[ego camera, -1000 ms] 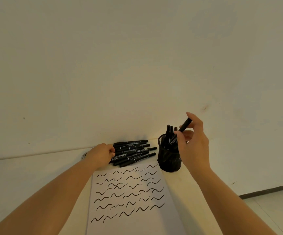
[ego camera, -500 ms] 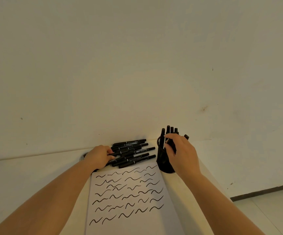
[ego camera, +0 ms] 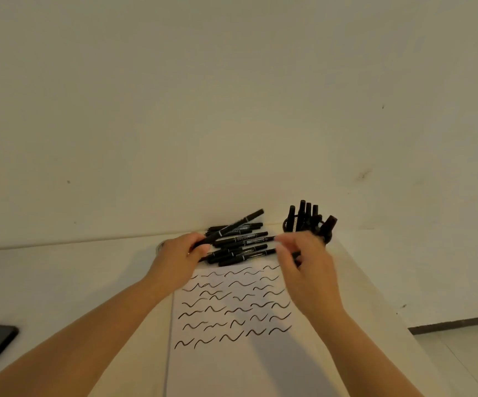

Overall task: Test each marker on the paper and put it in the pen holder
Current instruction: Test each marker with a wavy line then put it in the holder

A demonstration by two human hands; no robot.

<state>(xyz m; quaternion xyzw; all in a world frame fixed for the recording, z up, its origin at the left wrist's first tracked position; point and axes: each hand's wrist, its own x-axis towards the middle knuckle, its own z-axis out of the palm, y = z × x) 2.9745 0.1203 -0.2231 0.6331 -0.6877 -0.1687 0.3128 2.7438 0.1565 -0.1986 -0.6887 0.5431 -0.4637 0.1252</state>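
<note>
While the left hand [ego camera: 179,255] grips one marker [ego camera: 233,226], raised and tilted toward 2 o'clock above the marker pile [ego camera: 239,247], the right hand [ego camera: 303,265] hovers with fingers loosely spread, holding nothing. At 1 o'clock of the paper [ego camera: 232,325] stands the pen holder [ego camera: 309,224].

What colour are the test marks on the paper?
Black wavy strokes in rows on the white paper, seen in the head view.

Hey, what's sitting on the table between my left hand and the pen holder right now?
In the head view, the pile of black markers lies between your left hand and the pen holder; your right hand reaches in over that stretch too.
</note>
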